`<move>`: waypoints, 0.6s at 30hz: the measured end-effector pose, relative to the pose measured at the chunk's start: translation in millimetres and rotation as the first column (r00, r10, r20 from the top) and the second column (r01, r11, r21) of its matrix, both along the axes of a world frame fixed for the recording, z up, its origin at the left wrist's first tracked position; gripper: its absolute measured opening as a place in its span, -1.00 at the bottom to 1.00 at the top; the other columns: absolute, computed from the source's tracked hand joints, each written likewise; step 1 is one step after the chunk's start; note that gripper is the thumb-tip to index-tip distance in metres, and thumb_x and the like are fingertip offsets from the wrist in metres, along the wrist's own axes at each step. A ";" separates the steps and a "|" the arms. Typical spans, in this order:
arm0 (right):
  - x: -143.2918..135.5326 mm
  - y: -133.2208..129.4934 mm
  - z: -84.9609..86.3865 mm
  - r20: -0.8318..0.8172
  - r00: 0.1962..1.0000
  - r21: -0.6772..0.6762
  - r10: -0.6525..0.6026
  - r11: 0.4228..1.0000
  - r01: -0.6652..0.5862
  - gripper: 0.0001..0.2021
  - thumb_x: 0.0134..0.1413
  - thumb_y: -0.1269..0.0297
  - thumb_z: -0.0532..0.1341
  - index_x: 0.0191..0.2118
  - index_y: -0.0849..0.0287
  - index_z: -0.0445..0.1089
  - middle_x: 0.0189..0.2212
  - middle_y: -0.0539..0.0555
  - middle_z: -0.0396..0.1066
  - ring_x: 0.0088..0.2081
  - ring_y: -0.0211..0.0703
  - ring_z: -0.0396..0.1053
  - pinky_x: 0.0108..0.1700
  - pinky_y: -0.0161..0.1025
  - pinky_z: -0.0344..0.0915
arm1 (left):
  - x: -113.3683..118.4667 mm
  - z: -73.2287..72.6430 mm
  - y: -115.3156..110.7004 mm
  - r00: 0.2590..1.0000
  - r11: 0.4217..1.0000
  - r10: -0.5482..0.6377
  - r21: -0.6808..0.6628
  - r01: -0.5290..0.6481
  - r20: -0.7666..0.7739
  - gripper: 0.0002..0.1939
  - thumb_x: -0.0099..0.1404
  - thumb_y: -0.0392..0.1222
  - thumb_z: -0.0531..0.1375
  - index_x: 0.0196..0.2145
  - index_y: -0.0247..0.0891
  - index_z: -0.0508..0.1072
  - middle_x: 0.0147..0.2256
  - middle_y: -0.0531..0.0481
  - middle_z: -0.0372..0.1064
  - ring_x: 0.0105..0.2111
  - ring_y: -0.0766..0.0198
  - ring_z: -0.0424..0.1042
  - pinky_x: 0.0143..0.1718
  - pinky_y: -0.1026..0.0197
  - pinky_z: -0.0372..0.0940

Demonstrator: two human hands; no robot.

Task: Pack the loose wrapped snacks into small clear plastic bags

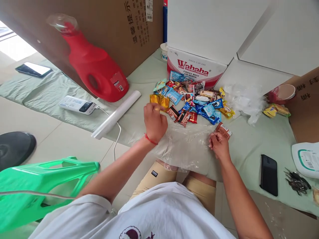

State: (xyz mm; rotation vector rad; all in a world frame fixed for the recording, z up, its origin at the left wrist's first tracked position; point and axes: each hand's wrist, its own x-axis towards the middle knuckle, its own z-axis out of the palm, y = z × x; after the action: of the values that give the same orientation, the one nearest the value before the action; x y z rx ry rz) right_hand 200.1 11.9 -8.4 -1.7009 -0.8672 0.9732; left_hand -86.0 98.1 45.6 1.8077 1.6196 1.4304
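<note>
Centre: clear plastic [186, 146], likely light, limp, slippery; best pinched at edge. Left hand [156, 121] clenched, contents unclear. Right hand [219, 145] curled by brown packet [224, 130], grip unclear.

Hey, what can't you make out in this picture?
All in the head view:
Inside of the left hand: hidden by the back of that hand, so I can't tell what it holds.
Brown packet: lower part covered by the right hand.
Snack packets: fine print too small.
Green stool: cut off by the left edge.
White tub: cut off by the right edge.
</note>
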 end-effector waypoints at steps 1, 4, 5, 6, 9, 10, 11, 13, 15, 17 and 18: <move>0.4 0.0 -1.0 0.006 1.000 -0.003 0.019 1.000 -0.019 -0.51 -0.08 -0.24 0.39 -0.35 0.11 0.37 -0.59 -0.08 0.36 -0.68 -0.31 0.19 -0.68 -0.33 0.08 | 4.1 2.0 -15.9 0.999 0.998 -0.031 0.051 0.032 -0.006 -0.82 0.21 -0.35 0.17 -0.22 -0.21 0.47 -0.09 -0.17 0.39 0.04 -0.02 0.34 0.16 -0.09 0.21; 8.2 0.3 -2.8 0.036 0.995 -0.015 0.097 0.995 -0.097 -0.53 -0.03 -0.23 0.36 -0.35 0.12 0.38 -0.59 -0.07 0.34 -0.68 -0.31 0.18 -0.67 -0.32 0.07 | 23.1 -10.5 -63.3 0.884 0.893 -0.447 -0.016 0.449 -0.134 -0.80 0.31 -0.34 0.12 -0.18 -0.18 0.51 -0.17 -0.15 0.49 -0.08 0.05 0.44 0.06 -0.03 0.27; 14.4 1.0 -3.1 0.050 0.991 -0.024 0.127 0.992 -0.126 -0.53 -0.03 -0.23 0.36 -0.35 0.12 0.39 -0.59 -0.07 0.33 -0.67 -0.31 0.17 -0.66 -0.32 0.07 | 29.1 -20.3 -75.7 0.825 0.852 -0.522 -0.084 0.517 -0.219 -0.78 0.34 -0.32 0.12 -0.13 -0.20 0.52 -0.11 -0.19 0.51 -0.03 0.01 0.45 0.08 -0.07 0.26; 22.6 2.2 -3.0 0.063 0.986 -0.039 0.156 0.987 -0.154 -0.52 -0.04 -0.23 0.36 -0.34 0.13 0.40 -0.58 -0.07 0.32 -0.66 -0.30 0.17 -0.65 -0.31 0.08 | 33.6 -31.7 -85.6 0.786 0.835 -0.548 -0.146 0.530 -0.286 -0.76 0.36 -0.28 0.12 -0.08 -0.22 0.53 -0.04 -0.24 0.51 0.07 -0.05 0.42 0.15 -0.14 0.22; 53.5 5.9 3.1 0.150 0.973 -0.083 0.176 0.983 -0.165 -0.51 -0.08 -0.22 0.36 -0.28 0.15 0.44 -0.54 -0.03 0.34 -0.59 -0.23 0.26 -0.55 -0.25 0.22 | 36.2 -63.3 -104.2 0.728 0.848 -0.530 -0.267 0.458 -0.435 -0.61 0.43 -0.15 0.11 0.15 -0.24 0.45 0.24 -0.32 0.34 0.32 -0.14 0.22 0.33 -0.31 0.00; 62.3 6.1 7.8 0.237 0.960 -0.085 0.149 0.988 -0.132 -0.52 -0.06 -0.19 0.35 -0.25 0.17 0.45 -0.50 0.01 0.37 -0.55 -0.19 0.30 -0.48 -0.21 0.29 | 34.4 -69.6 -108.3 0.713 0.856 -0.516 -0.275 0.437 -0.475 -0.56 0.45 -0.11 0.10 0.22 -0.24 0.41 0.31 -0.31 0.26 0.36 -0.14 0.16 0.36 -0.33 -0.08; 68.2 5.1 13.8 0.361 0.927 -0.067 0.104 0.994 -0.086 -0.54 -0.03 -0.15 0.33 -0.22 0.18 0.46 -0.42 0.07 0.42 -0.49 -0.16 0.34 -0.39 -0.15 0.37 | 32.3 -73.0 -111.8 0.697 0.864 -0.503 -0.269 0.427 -0.511 -0.53 0.47 -0.09 0.09 0.26 -0.24 0.36 0.35 -0.30 0.19 0.39 -0.13 0.11 0.38 -0.35 -0.12; 66.9 -0.6 28.2 0.638 0.770 0.044 -0.007 0.999 -0.028 -0.61 0.10 -0.04 0.26 -0.16 0.21 0.48 -0.22 0.21 0.46 -0.35 -0.08 0.42 -0.17 -0.01 0.43 | 29.6 -71.3 -116.5 0.675 0.872 -0.482 -0.229 0.433 -0.559 -0.51 0.48 -0.06 0.06 0.28 -0.25 0.35 0.37 -0.26 0.17 0.41 -0.12 0.06 0.41 -0.34 -0.18; 46.4 -11.4 40.6 0.804 0.590 0.173 -0.076 0.979 -0.109 -0.69 0.25 0.08 0.17 -0.09 0.20 0.50 -0.08 0.27 0.44 -0.15 0.02 0.44 0.04 0.08 0.39 | 30.5 -62.8 -115.7 0.680 0.874 -0.467 -0.181 0.450 -0.565 -0.55 0.49 -0.07 0.06 0.23 -0.24 0.40 0.31 -0.22 0.29 0.41 -0.05 0.09 0.43 -0.27 -0.18; 14.2 -25.9 43.4 0.863 0.506 0.194 -0.005 0.927 -0.321 -0.70 0.35 0.19 0.09 0.01 0.14 0.49 0.01 0.25 0.44 0.06 0.08 0.39 0.17 0.12 0.33 | 32.8 -54.6 -107.9 0.696 0.878 -0.456 -0.155 0.452 -0.555 -0.59 0.50 -0.08 0.04 0.19 -0.23 0.45 0.23 -0.17 0.40 0.38 0.01 0.16 0.44 -0.21 -0.16; -1.8 -34.2 39.7 0.876 0.474 0.147 0.091 0.884 -0.443 -0.69 0.38 0.21 0.07 0.08 0.11 0.47 0.08 0.24 0.42 0.15 0.09 0.34 0.21 0.14 0.30 | 33.0 -52.4 -101.8 0.704 0.885 -0.446 -0.159 0.437 -0.552 -0.59 0.51 -0.08 0.03 0.19 -0.22 0.45 0.22 -0.17 0.41 0.37 0.03 0.17 0.44 -0.21 -0.17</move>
State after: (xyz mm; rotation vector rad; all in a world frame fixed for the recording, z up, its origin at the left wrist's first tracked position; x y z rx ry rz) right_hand 198.2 -22.3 31.3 -1.6968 -1.9055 0.0186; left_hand -52.9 -3.8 -6.8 2.5666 1.2539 0.6742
